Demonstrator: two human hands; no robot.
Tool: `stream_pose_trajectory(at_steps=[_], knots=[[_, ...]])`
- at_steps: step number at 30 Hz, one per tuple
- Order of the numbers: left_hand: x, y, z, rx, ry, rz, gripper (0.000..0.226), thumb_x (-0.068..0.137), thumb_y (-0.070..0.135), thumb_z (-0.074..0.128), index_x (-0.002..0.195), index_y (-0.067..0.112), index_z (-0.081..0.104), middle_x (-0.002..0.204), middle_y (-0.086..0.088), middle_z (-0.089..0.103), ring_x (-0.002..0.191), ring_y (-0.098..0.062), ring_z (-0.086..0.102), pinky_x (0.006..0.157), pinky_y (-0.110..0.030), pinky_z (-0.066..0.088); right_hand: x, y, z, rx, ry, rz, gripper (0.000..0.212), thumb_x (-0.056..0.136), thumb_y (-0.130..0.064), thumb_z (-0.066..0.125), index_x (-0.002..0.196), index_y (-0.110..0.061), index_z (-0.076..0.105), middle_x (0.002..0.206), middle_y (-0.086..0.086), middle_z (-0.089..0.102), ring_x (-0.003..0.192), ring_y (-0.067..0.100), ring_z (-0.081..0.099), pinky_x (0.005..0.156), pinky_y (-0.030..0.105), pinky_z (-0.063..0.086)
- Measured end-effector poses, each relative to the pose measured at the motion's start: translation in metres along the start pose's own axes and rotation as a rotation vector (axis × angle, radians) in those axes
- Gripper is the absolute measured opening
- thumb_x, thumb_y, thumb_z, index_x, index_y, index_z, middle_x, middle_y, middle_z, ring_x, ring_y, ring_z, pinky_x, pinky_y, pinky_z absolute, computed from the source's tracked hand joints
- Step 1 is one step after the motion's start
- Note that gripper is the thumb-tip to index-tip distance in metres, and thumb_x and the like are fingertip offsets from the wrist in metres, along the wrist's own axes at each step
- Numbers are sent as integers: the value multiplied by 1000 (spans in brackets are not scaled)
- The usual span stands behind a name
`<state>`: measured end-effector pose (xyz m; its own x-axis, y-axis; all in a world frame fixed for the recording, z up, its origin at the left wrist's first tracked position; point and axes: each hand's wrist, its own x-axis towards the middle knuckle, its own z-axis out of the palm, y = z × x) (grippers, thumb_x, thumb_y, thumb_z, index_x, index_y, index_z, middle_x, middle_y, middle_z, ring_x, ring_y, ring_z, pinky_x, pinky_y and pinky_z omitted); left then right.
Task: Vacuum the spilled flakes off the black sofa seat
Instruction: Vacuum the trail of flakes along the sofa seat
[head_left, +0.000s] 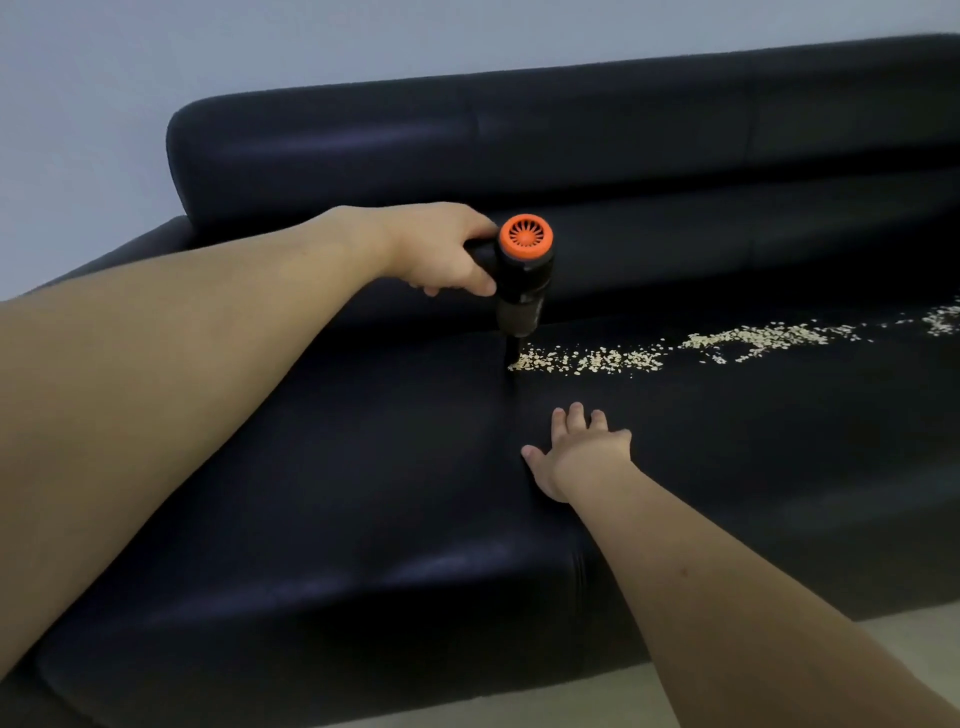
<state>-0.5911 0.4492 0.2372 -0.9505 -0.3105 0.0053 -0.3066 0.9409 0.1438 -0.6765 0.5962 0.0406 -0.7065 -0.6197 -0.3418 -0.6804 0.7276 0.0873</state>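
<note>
The left hand (441, 249) holds the handle of a little black vacuum (522, 280) with an orange cap, fingers curled tight around it. The vacuum points down, and its thin nozzle (511, 353) touches the seat right at the left end of the flakes (675, 348).

The flakes lie in a long pale line on the sofa seat (363, 467). The line runs from the nozzle away to the right, all the way to the edge of the picture. So the vacuum probably has to slide to the right, along that line. Almost all the flakes are still there.

The right hand (576, 452) holds nothing. Its fingers are spread out flat, pressing on the seat, just in front of the flakes and not touching them.

The sofa is black and shiny. Behind it is a plain pale wall (156, 52), and a strip of light floor (883, 623) shows below.
</note>
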Motion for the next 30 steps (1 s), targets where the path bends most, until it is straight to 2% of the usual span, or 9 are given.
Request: stream_pose_trajectory(at_steps=[6, 10, 12, 17, 25, 30], knots=[[16, 11, -10, 66, -37, 3, 22, 88, 37, 70, 106, 30, 60, 88, -6, 68, 70, -26, 68, 72, -43, 60, 6, -6, -10, -60, -70, 34, 78, 105, -60, 19, 159, -13, -13, 167, 8, -15, 154, 33, -8, 122, 57, 6], [19, 20, -18, 94, -57, 32, 17, 89, 37, 69, 98, 36, 54, 89, -2, 66, 72, -25, 68, 71, -40, 58, 7, -7, -15, -40, -105, 57, 80, 104, -61, 22, 159, -16, -13, 167, 7, -18, 154, 32, -10, 121, 57, 7], [20, 23, -19, 105, -69, 50, 20, 89, 37, 69, 102, 35, 54, 91, 1, 65, 73, -25, 68, 72, -39, 57, 7, -7, -16, -35, -117, 61, 81, 103, -63, 24, 159, -17, -13, 167, 6, -19, 154, 32, -9, 121, 57, 7], [25, 29, -19, 214, -94, 74, 33, 85, 45, 69, 114, 35, 55, 101, 3, 67, 87, -25, 69, 84, -47, 55, 7, -7, -12, -14, -114, 60, 80, 104, -62, 23, 159, -17, -15, 166, 6, -21, 154, 32, -11, 121, 57, 7], [26, 42, -18, 281, -98, 99, 24, 85, 44, 69, 99, 42, 49, 96, 4, 68, 85, -25, 69, 83, -46, 56, 9, -4, -5, 31, -109, 45, 80, 103, -62, 21, 158, -19, -17, 165, 5, -25, 153, 32, -16, 121, 58, 7], [27, 51, -14, 302, -94, 111, 21, 83, 45, 69, 81, 42, 48, 92, 5, 68, 84, -25, 69, 81, -46, 56, 9, -4, -3, 34, -95, 39, 79, 104, -62, 19, 158, -19, -18, 165, 5, -26, 153, 32, -17, 121, 58, 6]])
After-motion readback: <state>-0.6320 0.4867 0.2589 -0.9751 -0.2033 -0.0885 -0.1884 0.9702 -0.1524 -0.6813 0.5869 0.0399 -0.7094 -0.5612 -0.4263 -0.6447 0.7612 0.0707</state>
